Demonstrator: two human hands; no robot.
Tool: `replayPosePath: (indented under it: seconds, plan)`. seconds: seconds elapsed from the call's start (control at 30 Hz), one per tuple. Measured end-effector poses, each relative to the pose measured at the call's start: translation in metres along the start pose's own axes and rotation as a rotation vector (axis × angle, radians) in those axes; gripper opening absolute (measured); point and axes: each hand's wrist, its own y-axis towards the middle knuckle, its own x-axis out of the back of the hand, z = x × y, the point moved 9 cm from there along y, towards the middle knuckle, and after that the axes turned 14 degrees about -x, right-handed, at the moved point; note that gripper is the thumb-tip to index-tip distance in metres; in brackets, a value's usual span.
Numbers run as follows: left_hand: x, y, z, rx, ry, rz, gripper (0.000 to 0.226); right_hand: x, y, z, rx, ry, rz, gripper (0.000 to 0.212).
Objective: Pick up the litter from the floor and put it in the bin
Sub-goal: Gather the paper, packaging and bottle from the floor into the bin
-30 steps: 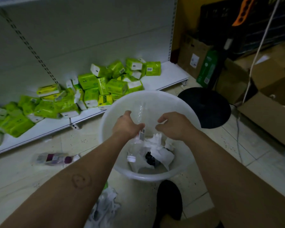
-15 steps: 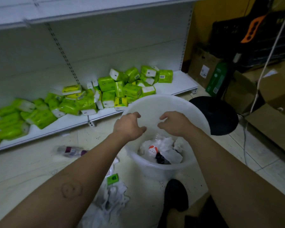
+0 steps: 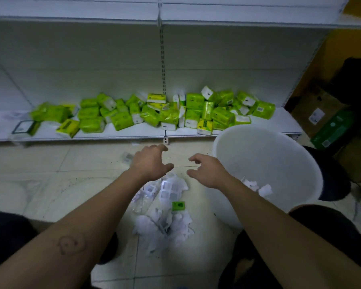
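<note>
Now both hands, left hand (image 3: 150, 162) and right hand (image 3: 207, 171), hover wide and empty above the litter (image 3: 165, 205) (mid-frame), bin (image 3: 279, 161) at right.

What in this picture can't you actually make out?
- Head view: the bottom of the white bin; the right forearm covers much of the litter inside.
- The litter pile on the floor: blurred, so single pieces and printing are unreadable.
- A small packet on the floor, partly behind the left hand.
- Labels on the green packs: too small.
- Boxes at the right edge: dark, cut off.
</note>
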Motion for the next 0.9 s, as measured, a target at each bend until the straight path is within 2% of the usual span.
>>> replayPosePath:
  seconds: [0.23, 0.47, 0.6, 0.7, 0.8, 0.9]
  plan:
    - [-0.034, -0.023, 0.091, 0.169, -0.078, 0.056, 0.066, -0.076, 0.044, 0.005, -0.04, -0.162, 0.125, 0.053]
    - [-0.12, 0.002, 0.166, 0.295, -0.147, 0.221, 0.068, -0.155, 0.114, -0.02, -0.136, -0.223, 0.243, 0.059]
    - [-0.188, 0.022, 0.201, 0.355, -0.204, 0.292, 0.068, -0.211, 0.152, -0.044, -0.162, -0.228, 0.299, 0.042]
    - [-0.233, 0.036, 0.221, 0.409, -0.232, 0.303, 0.069, -0.248, 0.178, -0.062, -0.16, -0.264, 0.362, 0.037]
    - [-0.271, 0.049, 0.236, 0.434, -0.247, 0.268, 0.069, -0.268, 0.21, -0.071, -0.205, -0.232, 0.326, 0.036]
    - [-0.3, 0.056, 0.244, 0.429, -0.25, 0.2, 0.073, -0.278, 0.244, -0.068, -0.187, -0.35, 0.149, 0.047]
